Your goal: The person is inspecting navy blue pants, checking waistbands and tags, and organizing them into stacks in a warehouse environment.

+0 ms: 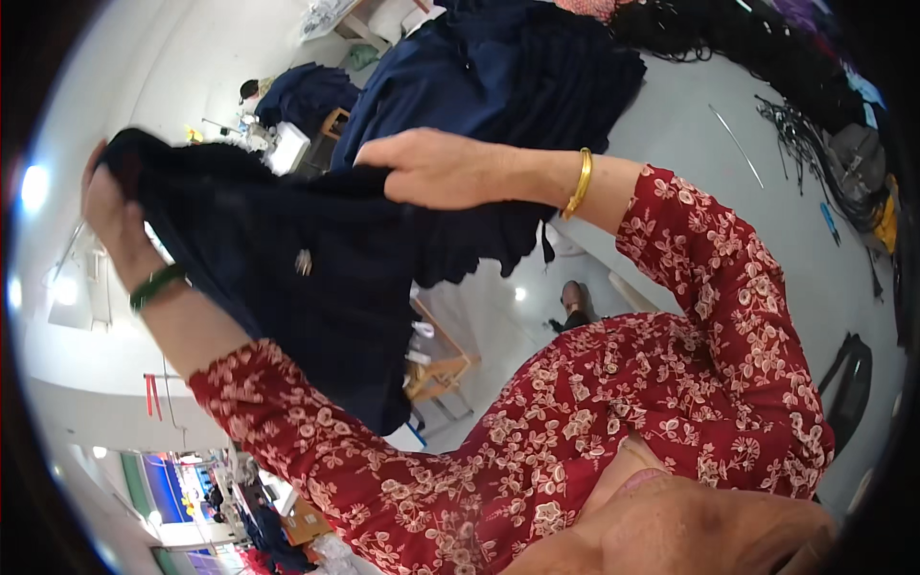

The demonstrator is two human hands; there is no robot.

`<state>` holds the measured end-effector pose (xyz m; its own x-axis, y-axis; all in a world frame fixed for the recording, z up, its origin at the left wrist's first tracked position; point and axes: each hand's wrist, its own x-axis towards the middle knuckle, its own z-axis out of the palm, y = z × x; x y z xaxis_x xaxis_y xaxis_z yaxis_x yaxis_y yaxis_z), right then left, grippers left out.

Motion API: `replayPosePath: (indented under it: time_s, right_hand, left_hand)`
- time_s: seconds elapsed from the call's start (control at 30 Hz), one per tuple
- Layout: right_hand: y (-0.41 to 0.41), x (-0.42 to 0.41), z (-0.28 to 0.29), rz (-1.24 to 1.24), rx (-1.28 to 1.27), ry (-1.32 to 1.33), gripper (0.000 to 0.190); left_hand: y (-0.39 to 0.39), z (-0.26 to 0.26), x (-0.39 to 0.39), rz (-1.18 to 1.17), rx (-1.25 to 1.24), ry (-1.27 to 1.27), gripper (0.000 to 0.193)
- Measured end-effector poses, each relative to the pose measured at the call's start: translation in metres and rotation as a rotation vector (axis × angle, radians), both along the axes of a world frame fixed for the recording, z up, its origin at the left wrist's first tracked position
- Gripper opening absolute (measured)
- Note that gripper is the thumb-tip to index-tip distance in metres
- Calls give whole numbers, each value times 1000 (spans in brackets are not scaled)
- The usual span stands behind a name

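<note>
A dark navy garment (345, 237) is stretched in the air between my two hands. My left hand (111, 190), with a green bangle at the wrist, grips its raised end at the far left; folds of cloth hide some of the fingers. My right hand (438, 169), below a gold bangle, pinches the upper edge with thumb and fingers. The cloth hangs down from both grips, with a wavy lower edge under my right hand. A small pale mark (303, 262) shows on its face, too blurred to name. Behind my right hand lies a large pile of navy garments (496, 79).
A grey tabletop (690, 122) at right bears a thin metal rod (734, 144), black cords (790, 136) and a blue pen-like tool (830, 223). Beyond stand a sewing machine (262, 136) and another navy pile (305, 97). A wooden stool or frame (442, 374) is below the garment.
</note>
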<state>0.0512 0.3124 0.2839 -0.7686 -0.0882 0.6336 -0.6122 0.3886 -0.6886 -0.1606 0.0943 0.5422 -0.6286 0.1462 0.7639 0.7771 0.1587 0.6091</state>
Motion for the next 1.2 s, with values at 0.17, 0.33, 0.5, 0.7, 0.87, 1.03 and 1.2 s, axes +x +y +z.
replayPosePath:
  time_s: [0.17,0.33,0.5,0.7,0.87,1.03,1.2]
  right_hand:
    - [89,-85,-39,-687,231,32,29]
    - [171,-102,-84,-1181,621,-24,27]
    - [188,-99,-95,-1137,638,-131,16]
    - [233,-79,-115,-1251,526,-46,17]
    - [314,-48,-105,-1335,325,-352,26]
    - [324,-58,-104,-944,-273,-177,14]
    - [281,-36,-138,-1060,-559,-314,54]
  left_hand:
    - [154,-67,-151,-221,-28,-51,34]
    - [333,-219,-245,-268,-290,227,30]
    - [453,-391,-226,-58,-127,-151,50]
    - [520,-373,-175,-33,-151,-138,63]
    - [583,-354,-150,15,-210,-225,64]
    - [596,-394,-173,-91,30,-13,55]
    - [588,-404,-146,-513,43,-390,42]
